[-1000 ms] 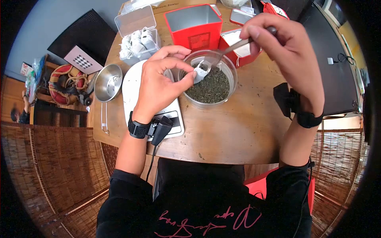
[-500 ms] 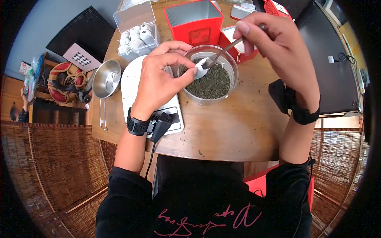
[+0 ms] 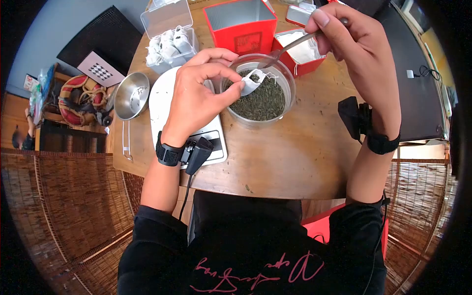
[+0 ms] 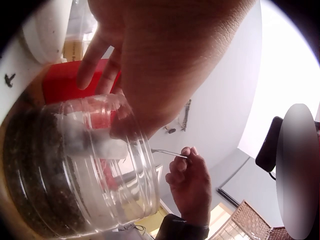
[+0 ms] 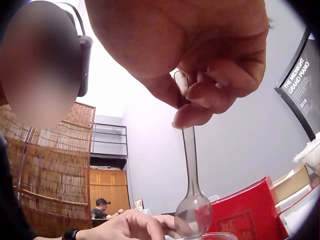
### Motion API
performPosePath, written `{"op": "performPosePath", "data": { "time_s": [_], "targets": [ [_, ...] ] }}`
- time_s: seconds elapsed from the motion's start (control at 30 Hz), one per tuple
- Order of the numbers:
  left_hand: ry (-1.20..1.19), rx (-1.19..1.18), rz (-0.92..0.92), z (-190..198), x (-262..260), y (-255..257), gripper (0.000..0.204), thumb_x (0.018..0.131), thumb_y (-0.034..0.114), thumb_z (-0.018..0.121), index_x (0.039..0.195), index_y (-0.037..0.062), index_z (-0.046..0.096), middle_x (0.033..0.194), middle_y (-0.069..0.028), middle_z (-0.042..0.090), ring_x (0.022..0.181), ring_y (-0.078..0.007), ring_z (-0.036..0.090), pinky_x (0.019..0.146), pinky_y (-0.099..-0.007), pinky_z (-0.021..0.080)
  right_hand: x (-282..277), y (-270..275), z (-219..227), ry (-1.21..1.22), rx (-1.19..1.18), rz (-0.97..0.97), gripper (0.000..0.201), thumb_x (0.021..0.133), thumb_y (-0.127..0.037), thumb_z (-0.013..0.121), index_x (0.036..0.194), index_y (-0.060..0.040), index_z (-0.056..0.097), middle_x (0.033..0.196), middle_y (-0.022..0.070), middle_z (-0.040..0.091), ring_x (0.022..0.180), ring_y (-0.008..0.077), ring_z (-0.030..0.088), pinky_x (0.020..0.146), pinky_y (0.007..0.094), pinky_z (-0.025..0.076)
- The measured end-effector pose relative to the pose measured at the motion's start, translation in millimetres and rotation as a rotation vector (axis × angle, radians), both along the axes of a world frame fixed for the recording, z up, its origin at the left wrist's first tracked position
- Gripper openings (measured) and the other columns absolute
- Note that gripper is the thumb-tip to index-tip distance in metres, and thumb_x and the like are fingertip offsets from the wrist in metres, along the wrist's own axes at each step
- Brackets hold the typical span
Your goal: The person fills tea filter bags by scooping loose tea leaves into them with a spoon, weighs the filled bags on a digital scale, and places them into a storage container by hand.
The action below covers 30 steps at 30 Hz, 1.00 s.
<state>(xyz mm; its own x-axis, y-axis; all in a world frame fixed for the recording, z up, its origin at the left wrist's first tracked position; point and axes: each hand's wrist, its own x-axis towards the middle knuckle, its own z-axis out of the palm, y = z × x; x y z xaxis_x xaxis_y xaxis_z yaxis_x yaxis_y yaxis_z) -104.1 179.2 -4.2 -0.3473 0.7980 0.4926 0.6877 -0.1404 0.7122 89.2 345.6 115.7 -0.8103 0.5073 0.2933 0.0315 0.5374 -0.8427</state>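
Note:
Over a round clear plastic tub [image 3: 292, 101] of dark dried tea leaves [image 3: 260, 109], my left hand [image 3: 204, 91] pinches a small white tea bag [image 3: 251, 85] between thumb and forefinger. Dark leaves show in the bag's mouth, and a string trails from it. My right hand [image 3: 361, 56] grips the handle of a metal spoon [image 3: 292, 45] from above. The spoon's bowl hangs near the tub's far rim, beside the bag. In the right wrist view the spoon [image 5: 192, 165] points down from the fingers. Through the tub wall in the left wrist view, the tea bag [image 4: 110, 148] looks pale.
A white scale [image 3: 162, 105] lies under my left forearm, beside a steel pan [image 3: 132, 96]. Behind stand an open clear box [image 3: 172, 61] of filled white bags, a tall red box [image 3: 246, 42] and a smaller red box [image 3: 312, 65] with white bags inside. Leaf crumbs dot the table [image 3: 275, 167].
The spoon, dipped at the bag's mouth half a second ago, has come out and risen away to the right with my right hand. My left hand keeps its pinch on the tea bag.

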Motion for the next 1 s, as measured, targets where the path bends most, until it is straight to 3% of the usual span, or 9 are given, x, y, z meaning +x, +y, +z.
{"op": "performPosePath", "data": {
  "time_s": [0.07, 0.17, 0.3, 0.37, 0.6, 0.77, 0.9, 0.97, 1.0],
  "targets": [
    [-0.078, -0.024, 0.004, -2, -1, 1, 0.011, 0.078, 0.002, 0.082, 0.088, 0.0017, 0.079, 0.122, -0.0115, 0.070, 0.108, -0.0194, 0.068, 0.089, -0.0308, 0.055, -2, 0, 1, -0.056, 0.150, 0.004, 0.030, 0.108, -0.019, 0.054, 0.092, 0.0031, 0.068, 0.074, 0.0010, 0.063, 0.068, 0.0058, 0.055, 0.062, 0.0212, 0.047],
    [-0.079, -0.019, 0.007, -1, -1, 1, 0.010, 0.078, 0.002, 0.082, 0.088, 0.0017, 0.079, 0.122, -0.0117, 0.070, 0.107, -0.0185, 0.067, 0.087, -0.0301, 0.055, -10, 17, -25, 0.037, 0.123, 0.048, 0.031, 0.109, -0.020, 0.055, 0.091, 0.0025, 0.067, 0.072, -0.0001, 0.062, 0.063, 0.0054, 0.055, 0.056, 0.0211, 0.045],
    [-0.063, -0.044, 0.031, 0, 0, 0, 0.010, 0.079, 0.002, 0.081, 0.088, 0.0014, 0.079, 0.122, -0.0116, 0.070, 0.106, -0.0177, 0.067, 0.087, -0.0298, 0.056, -1, 26, -21, 0.062, 0.131, 0.044, 0.031, 0.108, -0.020, 0.055, 0.091, 0.0018, 0.068, 0.073, 0.0005, 0.064, 0.062, 0.0043, 0.055, 0.054, 0.0209, 0.044],
    [-0.118, -0.044, 0.018, -1, -1, 1, 0.009, 0.080, 0.002, 0.081, 0.088, 0.0009, 0.079, 0.122, -0.0116, 0.070, 0.104, -0.0169, 0.068, 0.086, -0.0292, 0.056, 5, 32, -13, 0.015, 0.120, 0.090, 0.031, 0.109, -0.030, 0.056, 0.095, -0.0063, 0.071, 0.072, -0.0046, 0.061, 0.064, -0.0004, 0.050, 0.055, 0.0185, 0.033],
    [-0.089, -0.052, 0.027, 0, -1, 1, 0.009, 0.081, 0.003, 0.081, 0.088, -0.0001, 0.078, 0.121, -0.0115, 0.070, 0.101, -0.0160, 0.068, 0.084, -0.0292, 0.056, -5, 23, -25, -0.039, 0.071, 0.117, 0.036, 0.109, -0.035, 0.055, 0.092, -0.0072, 0.069, 0.067, -0.0051, 0.057, 0.058, -0.0004, 0.043, 0.052, 0.0183, 0.031],
    [-0.086, -0.050, 0.027, 0, 0, 1, 0.008, 0.081, 0.003, 0.081, 0.088, -0.0001, 0.078, 0.122, -0.0117, 0.070, 0.101, -0.0160, 0.068, 0.084, -0.0290, 0.057, 1, 34, -20, 0.083, 0.107, -0.020, 0.037, 0.108, -0.038, 0.055, 0.092, -0.0072, 0.069, 0.064, -0.0058, 0.054, 0.055, 0.0002, 0.043, 0.051, 0.0180, 0.031],
    [-0.098, -0.039, 0.014, -4, -1, 2, 0.008, 0.081, 0.002, 0.081, 0.089, 0.0000, 0.078, 0.122, -0.0117, 0.070, 0.102, -0.0158, 0.068, 0.084, -0.0285, 0.057, 3, 28, -20, 0.010, 0.096, -0.044, 0.037, 0.108, -0.037, 0.055, 0.091, -0.0068, 0.070, 0.063, -0.0060, 0.053, 0.054, 0.0006, 0.043, 0.050, 0.0183, 0.031],
    [-0.103, 0.032, 0.027, -6, 1, 4, 0.009, 0.076, 0.004, 0.081, 0.084, 0.0033, 0.077, 0.115, -0.0078, 0.072, 0.066, -0.0072, 0.056, 0.062, -0.0238, 0.048, 1, 25, -24, -0.051, 0.068, 0.030, 0.037, 0.108, -0.036, 0.056, 0.090, -0.0066, 0.070, 0.062, -0.0059, 0.053, 0.054, 0.0006, 0.044, 0.050, 0.0188, 0.031],
    [-0.105, 0.033, 0.025, -7, 1, 5, 0.009, 0.076, 0.004, 0.081, 0.084, 0.0033, 0.077, 0.115, -0.0078, 0.072, 0.066, -0.0072, 0.056, 0.062, -0.0238, 0.048, -2, 22, -26, -0.053, 0.069, 0.028, 0.037, 0.108, -0.036, 0.056, 0.090, -0.0066, 0.070, 0.062, -0.0059, 0.053, 0.054, 0.0006, 0.044, 0.050, 0.0188, 0.031]
  ]
}}
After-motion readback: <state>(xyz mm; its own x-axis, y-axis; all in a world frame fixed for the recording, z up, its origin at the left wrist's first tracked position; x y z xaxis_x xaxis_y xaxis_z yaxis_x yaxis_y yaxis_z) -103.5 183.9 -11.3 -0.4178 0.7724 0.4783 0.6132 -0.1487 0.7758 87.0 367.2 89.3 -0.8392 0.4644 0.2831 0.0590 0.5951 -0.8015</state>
